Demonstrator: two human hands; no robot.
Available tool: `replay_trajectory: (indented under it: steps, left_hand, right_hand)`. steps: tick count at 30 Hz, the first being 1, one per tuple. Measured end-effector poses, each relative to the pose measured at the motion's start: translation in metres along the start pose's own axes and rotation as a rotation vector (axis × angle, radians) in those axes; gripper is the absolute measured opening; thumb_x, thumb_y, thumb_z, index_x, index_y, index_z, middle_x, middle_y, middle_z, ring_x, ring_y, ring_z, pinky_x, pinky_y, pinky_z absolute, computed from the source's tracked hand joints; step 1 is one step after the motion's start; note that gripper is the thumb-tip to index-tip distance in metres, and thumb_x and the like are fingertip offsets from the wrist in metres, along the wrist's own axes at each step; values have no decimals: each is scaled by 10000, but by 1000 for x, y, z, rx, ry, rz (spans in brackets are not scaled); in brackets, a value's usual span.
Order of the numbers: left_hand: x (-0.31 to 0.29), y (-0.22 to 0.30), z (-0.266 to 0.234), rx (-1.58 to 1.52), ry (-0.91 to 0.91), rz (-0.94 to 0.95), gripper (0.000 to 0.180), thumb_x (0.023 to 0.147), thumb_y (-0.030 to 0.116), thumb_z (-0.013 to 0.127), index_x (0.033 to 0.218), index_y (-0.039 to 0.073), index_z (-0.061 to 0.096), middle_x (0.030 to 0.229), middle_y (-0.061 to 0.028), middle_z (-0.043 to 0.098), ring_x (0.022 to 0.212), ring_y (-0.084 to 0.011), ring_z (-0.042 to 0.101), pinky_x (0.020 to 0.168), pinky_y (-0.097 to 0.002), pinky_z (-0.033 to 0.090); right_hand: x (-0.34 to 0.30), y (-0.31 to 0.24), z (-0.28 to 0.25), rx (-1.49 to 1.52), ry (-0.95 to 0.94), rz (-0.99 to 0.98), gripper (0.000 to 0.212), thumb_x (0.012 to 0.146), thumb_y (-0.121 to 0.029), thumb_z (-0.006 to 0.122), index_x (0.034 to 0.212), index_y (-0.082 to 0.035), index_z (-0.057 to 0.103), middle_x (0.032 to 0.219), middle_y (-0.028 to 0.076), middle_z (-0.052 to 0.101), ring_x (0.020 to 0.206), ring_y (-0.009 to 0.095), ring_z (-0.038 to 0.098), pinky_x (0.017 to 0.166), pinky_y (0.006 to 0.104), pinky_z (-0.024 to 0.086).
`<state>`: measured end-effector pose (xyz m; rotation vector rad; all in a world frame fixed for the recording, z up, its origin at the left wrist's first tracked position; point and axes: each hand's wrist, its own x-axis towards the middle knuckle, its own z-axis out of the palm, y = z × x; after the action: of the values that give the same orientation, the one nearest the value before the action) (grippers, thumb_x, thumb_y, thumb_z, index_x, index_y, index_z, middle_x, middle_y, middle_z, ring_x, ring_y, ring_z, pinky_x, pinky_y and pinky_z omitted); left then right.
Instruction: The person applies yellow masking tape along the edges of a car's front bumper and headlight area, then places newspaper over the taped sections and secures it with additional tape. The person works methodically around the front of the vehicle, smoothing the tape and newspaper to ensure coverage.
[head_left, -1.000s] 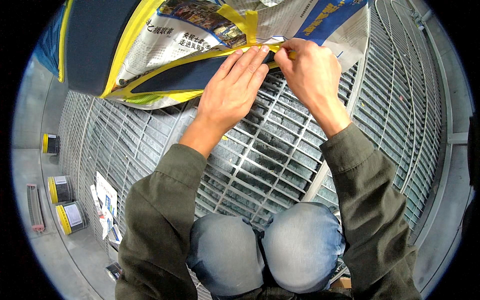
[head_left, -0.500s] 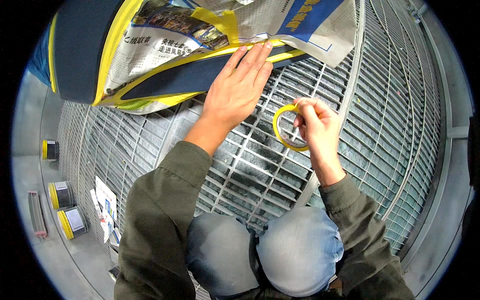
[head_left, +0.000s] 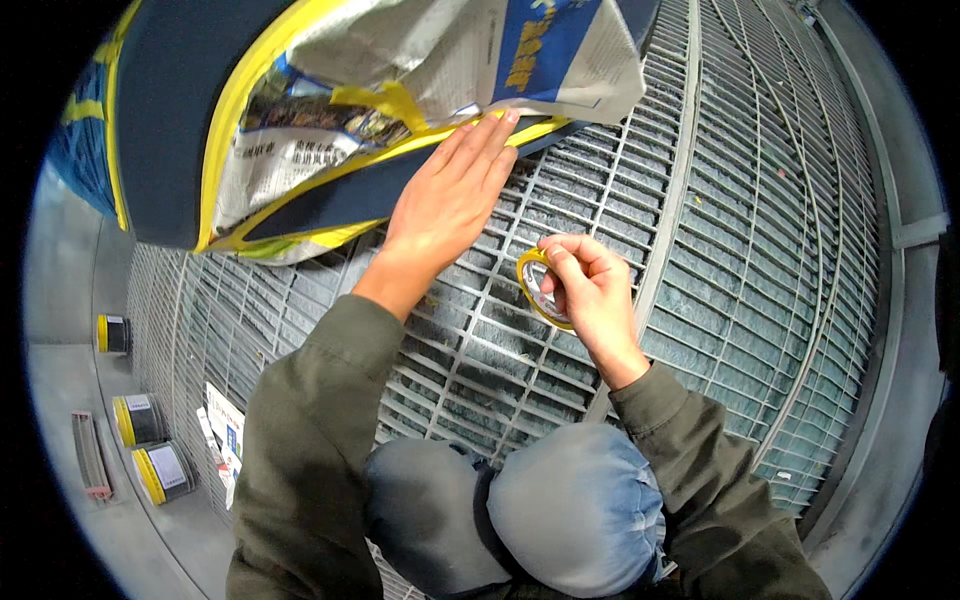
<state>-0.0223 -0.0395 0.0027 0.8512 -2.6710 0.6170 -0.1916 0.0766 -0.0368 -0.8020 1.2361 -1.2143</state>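
A dark blue panel (head_left: 180, 120) fills the upper left, its edges lined with yellow masking tape (head_left: 262, 82) and its openings covered with newspaper (head_left: 450, 60). My left hand (head_left: 447, 195) lies flat along the taped lower edge, fingers stretched out and together, the tips touching the newspaper's border. Lower and to the right, apart from the panel, my right hand (head_left: 592, 290) pinches a roll of yellow tape (head_left: 540, 290) by its upper rim. My right fingers partly hide the roll.
Beneath everything lies a metal floor grating (head_left: 500, 300) over grey matting. On the left ledge stand several yellow-and-black tubs (head_left: 164, 472) and a long narrow bar (head_left: 90, 455). Printed paper sheets (head_left: 226, 430) lie beside them. Thin cables (head_left: 800, 200) run along the right side.
The view has shifted a little. My left hand stays flat on the panel's taped edge. My right hand still holds the tape roll, now turned more edge-on.
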Motion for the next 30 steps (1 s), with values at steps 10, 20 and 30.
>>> replay_trajectory:
  steps: [10,20,30]
  left_hand:
    - [2,-6,-21,-38,-194,45,483,745,24,609,1224,12,549,1537,-182,394,1428,-327,375,1172,-437,335]
    - [19,-2,-33,20,-360,66,508,757,-7,597,1261,-7,533,1542,-197,378,1442,-337,357,1177,-452,326]
    - [33,14,-26,83,-366,15,622,731,4,618,1339,28,489,1563,-176,345,1408,-360,363,1149,-469,333]
  right_hand:
    - [52,-25,-44,87,161,-273,411,1016,-198,571,1412,-92,551,835,51,703,578,49,543,554,212,456]
    - [124,-65,-43,-407,214,-480,299,769,-217,808,964,-13,708,878,127,622,746,224,596,695,354,487]
    - [133,-73,-45,-318,314,-681,202,810,-227,743,947,-79,736,793,128,648,787,292,639,708,413,487]
